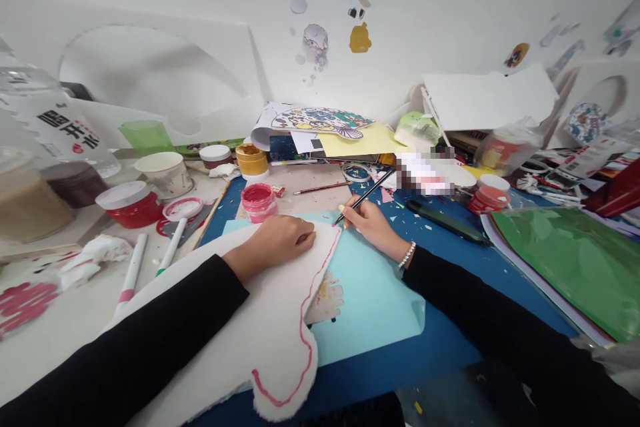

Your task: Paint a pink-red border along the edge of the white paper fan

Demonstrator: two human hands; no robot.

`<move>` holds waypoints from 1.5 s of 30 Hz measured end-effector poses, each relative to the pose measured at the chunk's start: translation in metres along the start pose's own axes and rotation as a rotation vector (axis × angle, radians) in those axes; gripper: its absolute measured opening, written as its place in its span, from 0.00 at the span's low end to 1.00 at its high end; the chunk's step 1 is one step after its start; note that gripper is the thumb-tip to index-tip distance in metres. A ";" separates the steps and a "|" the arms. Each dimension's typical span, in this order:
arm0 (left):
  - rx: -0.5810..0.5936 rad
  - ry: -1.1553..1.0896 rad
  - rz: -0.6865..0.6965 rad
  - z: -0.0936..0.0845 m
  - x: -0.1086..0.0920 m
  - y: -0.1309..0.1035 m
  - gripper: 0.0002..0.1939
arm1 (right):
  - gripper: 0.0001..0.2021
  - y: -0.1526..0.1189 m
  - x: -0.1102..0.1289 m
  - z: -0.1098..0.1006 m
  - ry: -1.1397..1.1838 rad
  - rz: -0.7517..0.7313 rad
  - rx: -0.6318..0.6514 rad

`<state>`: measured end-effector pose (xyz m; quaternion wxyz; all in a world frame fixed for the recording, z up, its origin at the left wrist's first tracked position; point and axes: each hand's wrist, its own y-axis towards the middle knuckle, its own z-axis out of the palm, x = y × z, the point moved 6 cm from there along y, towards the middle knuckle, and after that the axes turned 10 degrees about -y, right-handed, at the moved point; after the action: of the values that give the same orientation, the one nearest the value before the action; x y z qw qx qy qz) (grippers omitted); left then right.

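A white cut-out sheet (270, 293) with a torn-looking, wavy edge lies before me, a red painted line running along its right border. My left hand (280, 243) rests on top of it, fingers curled under in a loose fist, and nothing shows in them. Pinched in my right hand (367, 219) is a slim black paintbrush (373, 192), slanting down to the left. Its tip meets the sheet's upper right edge, near the end of the red line. Just behind my left hand stands an open jar of red paint (259, 203).
Light blue paper (370, 320) lies beneath the sheet on a blue mat (445, 263). Left are a paper cup (164, 173), a red lidded jar (129, 205) and markers (133, 270). A yellow paint jar (252, 160) sits behind; a dark green cutter (447, 221) and green sheets (575, 260) lie right.
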<state>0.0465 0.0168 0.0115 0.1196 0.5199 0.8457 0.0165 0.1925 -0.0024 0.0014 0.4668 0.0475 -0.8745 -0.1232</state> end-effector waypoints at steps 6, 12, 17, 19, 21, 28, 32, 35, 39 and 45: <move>0.010 0.011 -0.004 0.000 0.000 0.001 0.14 | 0.10 0.000 0.000 -0.001 0.019 0.010 -0.006; 0.019 -0.007 -0.018 0.000 0.000 0.001 0.14 | 0.10 -0.001 -0.001 -0.001 0.028 0.001 -0.018; 0.027 -0.003 -0.016 0.000 -0.001 0.001 0.14 | 0.10 -0.001 -0.001 -0.002 0.010 0.012 -0.022; 0.026 -0.001 -0.015 0.000 -0.001 0.001 0.14 | 0.11 -0.001 -0.001 -0.002 0.007 0.016 -0.027; 0.016 -0.005 -0.012 -0.001 -0.001 0.000 0.14 | 0.10 -0.001 -0.002 -0.002 0.014 0.019 -0.031; -0.001 -0.032 0.014 -0.001 -0.001 0.000 0.14 | 0.10 -0.001 -0.003 -0.003 0.015 0.025 -0.041; 0.004 -0.022 0.016 0.001 0.000 0.000 0.14 | 0.10 0.000 -0.004 -0.004 -0.006 0.036 -0.044; 0.007 -0.010 0.018 0.001 0.001 0.000 0.14 | 0.10 -0.001 -0.003 -0.004 -0.020 0.034 -0.046; 0.002 -0.021 0.015 0.000 0.000 0.000 0.14 | 0.10 -0.001 -0.002 -0.004 -0.020 0.027 -0.048; -0.002 -0.014 0.015 0.001 0.001 0.000 0.15 | 0.10 0.000 -0.002 -0.005 -0.025 0.026 -0.053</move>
<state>0.0462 0.0173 0.0103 0.1258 0.5261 0.8409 0.0146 0.1976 -0.0031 0.0022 0.4583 0.0221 -0.8773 -0.1408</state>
